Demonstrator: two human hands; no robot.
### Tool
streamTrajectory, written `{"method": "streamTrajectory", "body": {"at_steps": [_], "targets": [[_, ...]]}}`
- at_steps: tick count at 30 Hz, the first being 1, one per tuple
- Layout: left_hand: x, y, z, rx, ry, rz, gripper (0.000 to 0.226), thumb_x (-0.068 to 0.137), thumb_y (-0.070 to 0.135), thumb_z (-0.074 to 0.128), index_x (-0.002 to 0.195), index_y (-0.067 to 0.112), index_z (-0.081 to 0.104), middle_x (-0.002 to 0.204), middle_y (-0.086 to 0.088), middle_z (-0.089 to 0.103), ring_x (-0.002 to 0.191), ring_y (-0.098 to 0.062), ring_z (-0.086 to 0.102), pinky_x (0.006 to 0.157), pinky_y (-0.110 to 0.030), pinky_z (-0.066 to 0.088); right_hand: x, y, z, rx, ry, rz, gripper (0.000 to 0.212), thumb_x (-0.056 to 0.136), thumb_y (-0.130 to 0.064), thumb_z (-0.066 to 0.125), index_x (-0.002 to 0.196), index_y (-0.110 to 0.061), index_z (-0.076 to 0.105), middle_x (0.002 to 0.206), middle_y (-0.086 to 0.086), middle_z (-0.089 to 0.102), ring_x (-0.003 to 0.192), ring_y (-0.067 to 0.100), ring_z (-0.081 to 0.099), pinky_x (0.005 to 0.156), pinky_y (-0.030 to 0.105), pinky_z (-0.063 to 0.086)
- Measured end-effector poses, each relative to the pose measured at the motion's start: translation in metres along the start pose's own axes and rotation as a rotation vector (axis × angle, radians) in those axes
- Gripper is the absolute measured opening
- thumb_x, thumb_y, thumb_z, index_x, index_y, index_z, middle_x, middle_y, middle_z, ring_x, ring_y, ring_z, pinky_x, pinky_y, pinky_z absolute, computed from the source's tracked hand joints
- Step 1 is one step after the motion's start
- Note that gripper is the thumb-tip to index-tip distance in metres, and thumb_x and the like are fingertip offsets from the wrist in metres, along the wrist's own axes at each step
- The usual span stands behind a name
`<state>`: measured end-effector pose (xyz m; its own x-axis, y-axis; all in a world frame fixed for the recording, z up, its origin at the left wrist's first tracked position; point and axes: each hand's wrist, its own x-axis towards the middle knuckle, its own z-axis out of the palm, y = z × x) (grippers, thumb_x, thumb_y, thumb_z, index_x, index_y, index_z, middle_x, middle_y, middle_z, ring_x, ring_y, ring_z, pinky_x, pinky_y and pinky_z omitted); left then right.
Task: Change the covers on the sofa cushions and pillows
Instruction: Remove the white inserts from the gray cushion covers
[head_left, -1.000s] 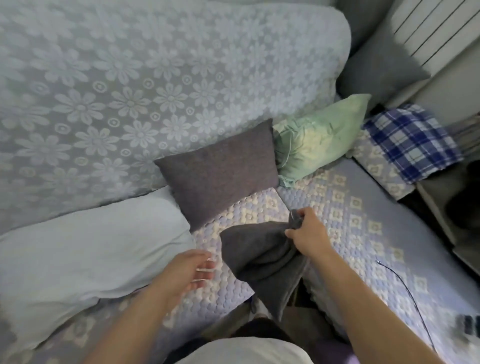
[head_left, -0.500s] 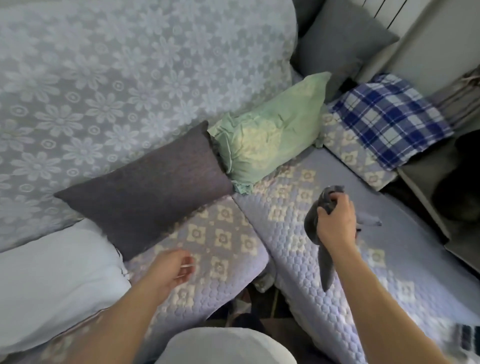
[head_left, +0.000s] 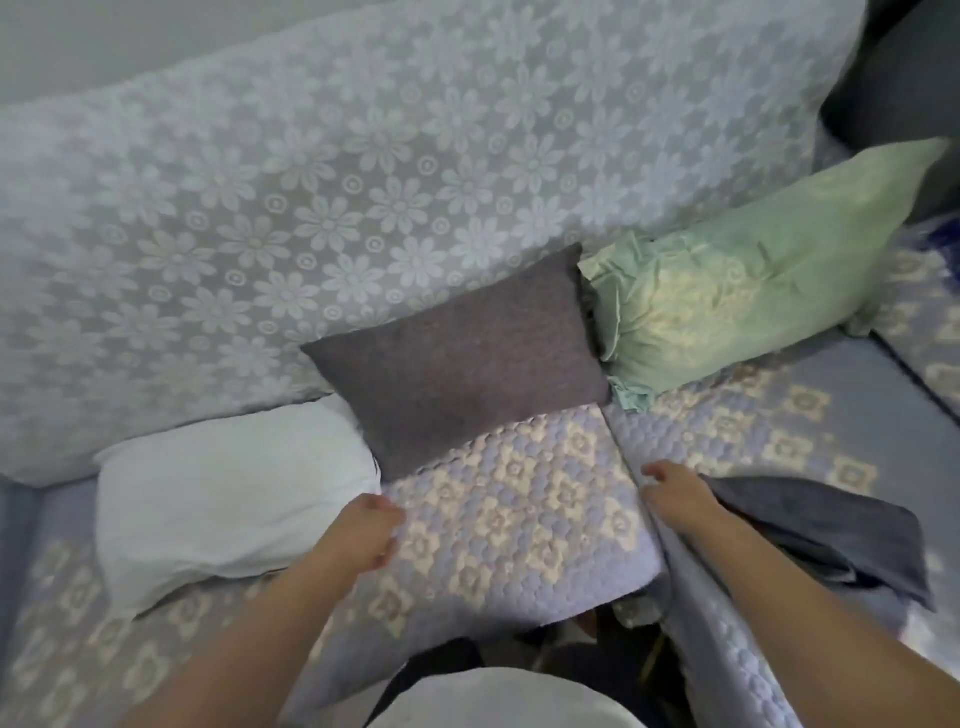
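Two hands over the sofa seat (head_left: 519, 519): left grip (head_left: 371, 535) loosely curled, holding nothing; right grip (head_left: 675, 496) released beside grey cover (head_left: 810, 535).

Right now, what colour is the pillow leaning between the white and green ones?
Dark grey pillow, plain with no pattern; the head view shows it clearly.

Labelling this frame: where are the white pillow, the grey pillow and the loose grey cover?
white pillow (head_left: 228, 499), head view, middle of its face
grey pillow (head_left: 462, 353), head view, centre
loose grey cover (head_left: 831, 535), head view, main fold
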<state>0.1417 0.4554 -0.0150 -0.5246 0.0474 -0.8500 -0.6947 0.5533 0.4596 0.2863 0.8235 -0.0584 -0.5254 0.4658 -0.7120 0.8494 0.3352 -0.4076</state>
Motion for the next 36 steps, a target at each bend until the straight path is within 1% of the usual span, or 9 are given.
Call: {"method": "streamTrajectory", "body": {"at_steps": [2, 6, 12, 15, 17, 22, 27, 31, 36], "targets": [[0.031, 0.013, -0.026, 0.057, 0.054, 0.022, 0.050, 0.080, 0.023, 0.072, 0.125, 0.014, 0.051, 0.097, -0.013, 0.058, 0.074, -0.026, 0.056, 0.056, -0.025, 0.048, 0.010, -0.035, 0.006, -0.031, -0.004, -0.060, 0.043, 0.101, -0.023, 0.054, 0.143, -0.015, 0.050, 0.146, 0.009, 0.052, 0.124, 0.028, 0.055, 0.096, 0.037, 0.046], [0.125, 0.060, -0.076, 0.280, 0.236, 0.149, 0.078, 0.086, 0.034, 0.075, 0.149, 0.014, 0.033, 0.131, -0.020, 0.058, 0.107, -0.035, 0.061, 0.084, -0.040, 0.054, 0.016, -0.085, 0.024, 0.007, 0.020, -0.076, 0.040, 0.103, -0.022, 0.052, 0.142, -0.017, 0.050, 0.146, 0.006, 0.051, 0.098, 0.019, 0.057, 0.076, 0.032, 0.048], [0.268, 0.142, -0.127, -0.261, 0.275, 0.145, 0.092, 0.081, 0.053, 0.075, 0.153, 0.012, 0.033, 0.149, -0.003, 0.048, 0.127, -0.028, 0.053, 0.100, -0.041, 0.048, -0.003, -0.100, 0.070, -0.058, 0.058, -0.019, 0.034, 0.103, -0.026, 0.053, 0.136, -0.023, 0.055, 0.141, -0.002, 0.052, 0.104, 0.012, 0.053, 0.079, 0.027, 0.046], [0.296, 0.139, -0.117, -0.251, 0.226, 0.127, 0.071, 0.094, 0.045, 0.064, 0.150, 0.008, 0.042, 0.152, -0.009, 0.047, 0.134, -0.030, 0.050, 0.110, -0.045, 0.043, -0.020, -0.101, 0.077, 0.019, 0.107, 0.046, 0.030, 0.101, -0.023, 0.055, 0.131, -0.023, 0.058, 0.136, -0.003, 0.054, 0.106, 0.009, 0.052, 0.078, 0.023, 0.043], [0.262, 0.131, -0.100, -0.281, 0.217, 0.250, 0.050, 0.093, 0.034, 0.068, 0.136, 0.010, 0.057, 0.136, -0.013, 0.062, 0.125, -0.030, 0.059, 0.107, -0.046, 0.047, -0.036, -0.108, 0.079, 0.064, 0.153, 0.073, 0.027, 0.100, -0.022, 0.056, 0.127, -0.025, 0.060, 0.133, -0.004, 0.056, 0.109, 0.009, 0.053, 0.082, 0.025, 0.043], [0.092, 0.103, -0.076, -0.334, 0.146, 0.593, 0.026, 0.086, 0.017, 0.079, 0.108, 0.025, 0.067, 0.105, 0.008, 0.074, 0.103, -0.014, 0.069, 0.092, -0.036, 0.054, -0.094, -0.165, 0.081, 0.280, 0.217, -0.042, 0.018, 0.099, -0.022, 0.058, 0.108, -0.037, 0.062, 0.115, -0.012, 0.066, 0.090, 0.018, 0.069, 0.085, 0.046, 0.059], [-0.067, 0.111, -0.075, -0.214, 0.158, 0.863, 0.028, 0.083, 0.014, 0.082, 0.085, 0.034, 0.061, 0.085, 0.014, 0.072, 0.082, -0.003, 0.068, 0.073, -0.022, 0.053, -0.155, -0.251, 0.058, 0.328, 0.481, -0.541, 0.014, 0.099, -0.024, 0.060, 0.103, -0.035, 0.065, 0.096, -0.016, 0.068, 0.090, 0.000, 0.064, 0.077, 0.015, 0.049], [-0.117, 0.100, -0.076, -0.107, 0.183, 0.960, 0.024, 0.083, 0.017, 0.081, 0.083, 0.030, 0.061, 0.083, 0.012, 0.069, 0.075, -0.003, 0.064, 0.066, -0.017, 0.049, -0.184, -0.290, 0.056, 0.275, 0.295, -0.899, 0.016, 0.092, -0.021, 0.070, 0.108, -0.025, 0.069, 0.091, -0.009, 0.063, 0.086, 0.010, 0.061, 0.074, 0.014, 0.046], [-0.118, 0.066, -0.082, -0.010, 0.257, 0.843, 0.020, 0.087, 0.031, 0.077, 0.092, 0.034, 0.058, 0.088, 0.014, 0.069, 0.078, -0.004, 0.065, 0.070, -0.027, 0.051, -0.171, -0.280, 0.074, 0.153, 0.037, -0.924, 0.017, 0.090, -0.020, 0.073, 0.103, -0.031, 0.073, 0.088, -0.015, 0.068, 0.087, 0.005, 0.064, 0.077, 0.016, 0.047]]}}
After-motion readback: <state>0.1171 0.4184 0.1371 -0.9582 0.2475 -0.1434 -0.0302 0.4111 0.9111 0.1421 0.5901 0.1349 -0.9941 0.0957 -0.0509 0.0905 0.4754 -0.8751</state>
